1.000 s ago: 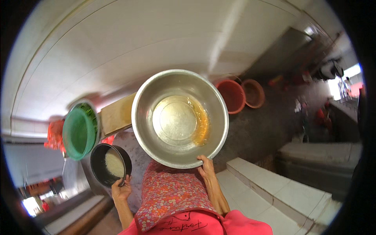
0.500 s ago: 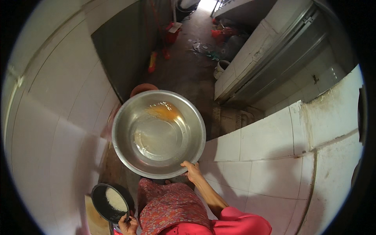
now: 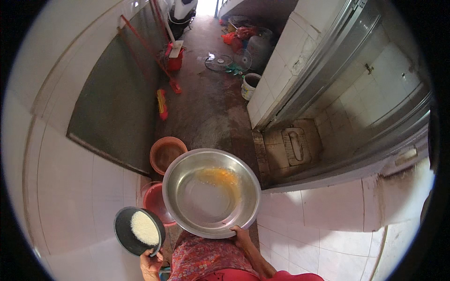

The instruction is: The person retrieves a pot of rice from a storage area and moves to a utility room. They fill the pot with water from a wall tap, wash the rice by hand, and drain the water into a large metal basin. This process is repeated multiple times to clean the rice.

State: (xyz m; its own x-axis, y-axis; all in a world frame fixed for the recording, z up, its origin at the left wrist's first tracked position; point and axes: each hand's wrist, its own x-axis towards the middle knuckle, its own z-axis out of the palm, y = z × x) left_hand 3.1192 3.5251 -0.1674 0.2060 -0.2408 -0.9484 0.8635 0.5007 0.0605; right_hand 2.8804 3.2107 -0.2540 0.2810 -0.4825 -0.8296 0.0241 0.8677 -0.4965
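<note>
My right hand [image 3: 243,238] grips the near rim of a wide silver metal basin [image 3: 178,192], thumb over the edge. The basin is held out in front of me, and an orange-yellow patch shines on its far inner side; I cannot tell whether that is liquid or a reflection. At the lower left, my left hand [image 3: 151,264] is closed on the near edge of a dark pot [image 3: 123,229]. White grains that look like rice [image 3: 144,228] lie in the pot, which is tilted toward the view.
A pink-red basin [image 3: 153,200] and an orange basin [image 3: 165,140] stand on the floor by the left wall. Further on are a red broom [image 3: 174,85], a red bucket [image 3: 175,63], a white bucket [image 3: 249,89] and fan parts [image 3: 219,62]. Right, a doorway shows a squat toilet [image 3: 294,145].
The view has tipped up, showing more of the passage. Relative to my body, the metal basin is closer and the pot has risen away from the board beneath it. Both hands keep their hold.
</note>
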